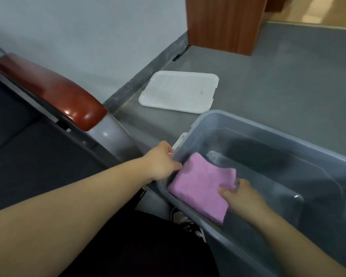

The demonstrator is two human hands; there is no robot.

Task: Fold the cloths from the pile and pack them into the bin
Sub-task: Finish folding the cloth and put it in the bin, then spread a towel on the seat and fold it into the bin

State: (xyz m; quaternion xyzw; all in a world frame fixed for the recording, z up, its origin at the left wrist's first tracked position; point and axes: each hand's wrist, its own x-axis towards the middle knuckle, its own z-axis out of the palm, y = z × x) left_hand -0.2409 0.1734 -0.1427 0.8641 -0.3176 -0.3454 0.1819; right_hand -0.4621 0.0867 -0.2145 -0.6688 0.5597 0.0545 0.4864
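Observation:
A folded pink cloth [202, 188] lies inside the near left corner of a clear grey plastic bin [288, 136] on the floor. My right hand [240, 193] is down in the bin, fingers closed on the cloth's right edge. My left hand [161, 160] is at the bin's left rim by its white latch, and its fingers touch the cloth's left edge. Whether the left hand grips the rim or the cloth cannot be told. Apart from the cloth, the bin holds nothing that I can see. The pile of cloths is out of view.
The bin's white lid [178, 94] lies flat on the grey floor beyond the bin, near the wall. A chair with a red-brown armrest [54, 90] and dark seat stands at the left. A wooden cabinet [224, 23] is at the back. My shoe [185, 220] shows under the bin's near rim.

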